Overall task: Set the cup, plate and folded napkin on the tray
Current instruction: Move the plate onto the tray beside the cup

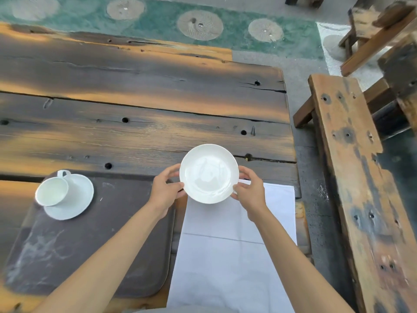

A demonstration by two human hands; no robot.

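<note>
Both hands gripped the plate (209, 173), one at each side. The left hand (165, 188) pinched the rim at nine o'clock, thumb on top and fingers curled under. The right hand (249, 190) pinched the rim at three o'clock in the same way. The plate was white, shallow and bare, with no mark or writing that could be read. It was over the far end of the napkin (232, 256) and the table (140, 105) just beyond it; whether it touched either could not be told.

The napkin, white and creased across, lay flat at six o'clock from the plate, reaching to the near edge of the table. The tray (97, 251), dark and scuffed with pale smears, lay at eight o'clock from the plate, just beside the napkin. In its far left corner, at nine o'clock from the plate, the cup (52, 191) stood on a saucer (77, 199), both white and unlabelled, with the handle turned away from the person. A bench (352, 177) of worn planks ran along at three o'clock, apart from the table.
</note>
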